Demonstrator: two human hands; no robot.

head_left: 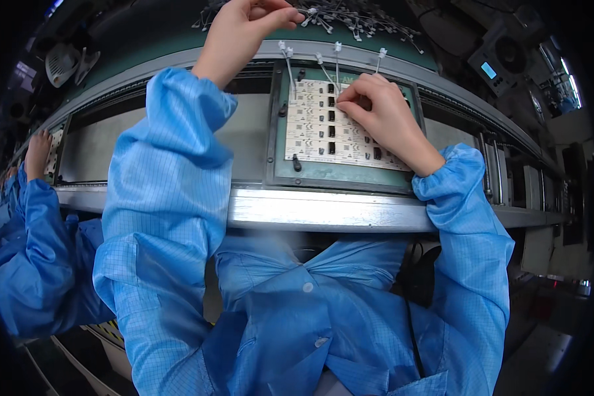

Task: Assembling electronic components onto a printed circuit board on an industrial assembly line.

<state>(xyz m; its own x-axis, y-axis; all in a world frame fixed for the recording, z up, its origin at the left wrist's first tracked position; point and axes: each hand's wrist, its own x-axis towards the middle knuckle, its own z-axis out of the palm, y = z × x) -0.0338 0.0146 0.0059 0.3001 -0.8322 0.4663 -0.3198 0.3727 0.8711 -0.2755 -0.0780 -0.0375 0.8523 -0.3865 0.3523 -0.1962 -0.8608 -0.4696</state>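
My left hand is stretched over the far rail, at the near edge of a heap of short wires with white plugs. Its thumb and fingers are drawn together; whether a wire is between them is hidden. My right hand rests over a panel of pale circuit boards in a green fixture. Thumb and forefinger pinch beside a row of black components, and what they grip cannot be made out. Several wires with white plugs stick up from the panel's far side.
The fixture sits between metal rails, the near rail running along my front. On the left, a co-worker's hand is at another board panel. A device with a lit blue display stands at the far right.
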